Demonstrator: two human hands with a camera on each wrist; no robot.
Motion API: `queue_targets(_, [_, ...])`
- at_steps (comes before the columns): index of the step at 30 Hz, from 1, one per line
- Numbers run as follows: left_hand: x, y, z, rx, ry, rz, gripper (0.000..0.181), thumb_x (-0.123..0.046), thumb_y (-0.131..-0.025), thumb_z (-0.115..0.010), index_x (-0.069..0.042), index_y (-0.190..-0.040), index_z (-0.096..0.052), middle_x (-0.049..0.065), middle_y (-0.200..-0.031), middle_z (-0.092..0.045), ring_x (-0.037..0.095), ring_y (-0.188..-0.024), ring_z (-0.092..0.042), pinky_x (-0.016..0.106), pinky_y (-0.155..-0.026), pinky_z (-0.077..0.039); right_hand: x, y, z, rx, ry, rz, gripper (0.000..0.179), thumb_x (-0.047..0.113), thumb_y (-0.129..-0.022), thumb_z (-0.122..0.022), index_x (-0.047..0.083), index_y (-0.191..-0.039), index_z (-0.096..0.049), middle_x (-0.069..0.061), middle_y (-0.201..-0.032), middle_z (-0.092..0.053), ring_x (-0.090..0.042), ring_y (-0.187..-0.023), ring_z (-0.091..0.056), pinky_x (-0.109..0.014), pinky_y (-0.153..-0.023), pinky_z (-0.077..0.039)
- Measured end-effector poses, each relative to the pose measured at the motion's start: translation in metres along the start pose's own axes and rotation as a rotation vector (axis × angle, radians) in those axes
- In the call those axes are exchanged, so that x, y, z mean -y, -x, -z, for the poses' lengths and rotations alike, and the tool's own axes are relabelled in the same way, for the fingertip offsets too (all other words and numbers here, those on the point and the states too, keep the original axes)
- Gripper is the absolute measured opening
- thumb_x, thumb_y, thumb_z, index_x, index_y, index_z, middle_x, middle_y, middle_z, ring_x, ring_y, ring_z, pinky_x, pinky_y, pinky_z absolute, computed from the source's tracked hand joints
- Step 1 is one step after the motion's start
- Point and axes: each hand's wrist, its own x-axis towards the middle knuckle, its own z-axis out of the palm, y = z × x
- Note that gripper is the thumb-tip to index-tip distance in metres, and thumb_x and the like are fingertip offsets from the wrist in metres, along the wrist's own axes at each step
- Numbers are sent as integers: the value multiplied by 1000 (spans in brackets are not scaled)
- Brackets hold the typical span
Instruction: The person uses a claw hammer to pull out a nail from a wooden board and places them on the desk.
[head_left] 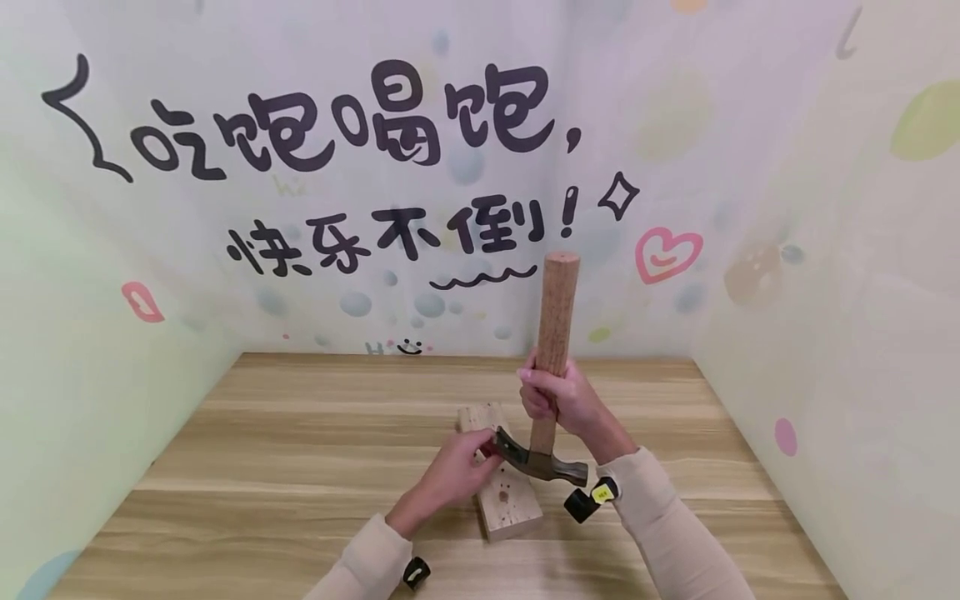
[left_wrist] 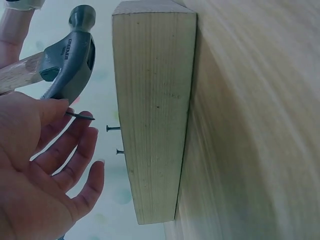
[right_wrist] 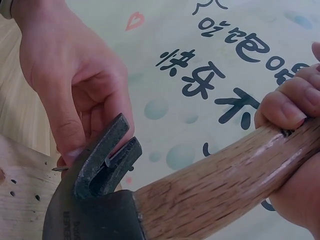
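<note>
My right hand (head_left: pixel 573 404) grips a claw hammer (head_left: pixel 557 312) by its wooden handle, which points up while the dark metal head hangs low. Close by the claw, my left hand (head_left: pixel 450 471) pinches a thin nail (left_wrist: pixel 81 116) between thumb and fingers. The nail's pointed end (right_wrist: pixel 60 169) pokes out beside the claw in the right wrist view; the claw and fingers hide part of it. Below the hands lies a wooden block (head_left: pixel 516 515) dotted with small holes. Two nails (left_wrist: pixel 114 128) stick out from one face of the block in the left wrist view.
The block lies on a wood-grain table (head_left: pixel 300 433). Pale printed walls (head_left: pixel 420 317) rise at the back and both sides. A small black camera (head_left: pixel 581 505) sits at the right wrist and another (head_left: pixel 416 573) at the left.
</note>
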Motion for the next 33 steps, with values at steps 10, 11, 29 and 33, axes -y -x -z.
queue_targets(10, [2,3,0,-34,-31,-19,6,-8,-94,-64,-12,-96,-68,-1,-92,-72,5,-84,-64,29,-78,-55,-5,-1,-3,1,9,-3,18,-3,-97,-40,10,-89,-48,-4,-53,-33,-21,-40,-25,-36,-39,-20])
queue_targets(11, [3,4,0,-36,-34,-19,6,-8,-94,-64,-13,-97,-68,0,-92,-72,5,-84,-64,29,-78,-55,-5,-1,-3,2,11,-2,18,-3,-97,-40,10,-89,-48,-4,-53,-33,-21,-40,-25,-36,-39,-20])
queue_targets(29, [16,13,15,-187,-158,59,6,-13,-95,-65,-9,-98,-70,-4,-84,-68,5,-74,-58,24,-67,-50,-15,2,-9,-60,20,-56,15,2,-98,-45,11,-87,-47,0,-53,-35,-15,-41,-29,-34,-39,-21])
queue_targets(33, [24,17,20,-207,-232,102,5,-13,-94,-67,-9,-95,-70,-4,-81,-68,6,-69,-58,23,-63,-49,-20,5,-10,-51,7,-79,14,3,-98,-45,10,-86,-48,1,-54,-36,-14,-42,-30,-32,-40,-23])
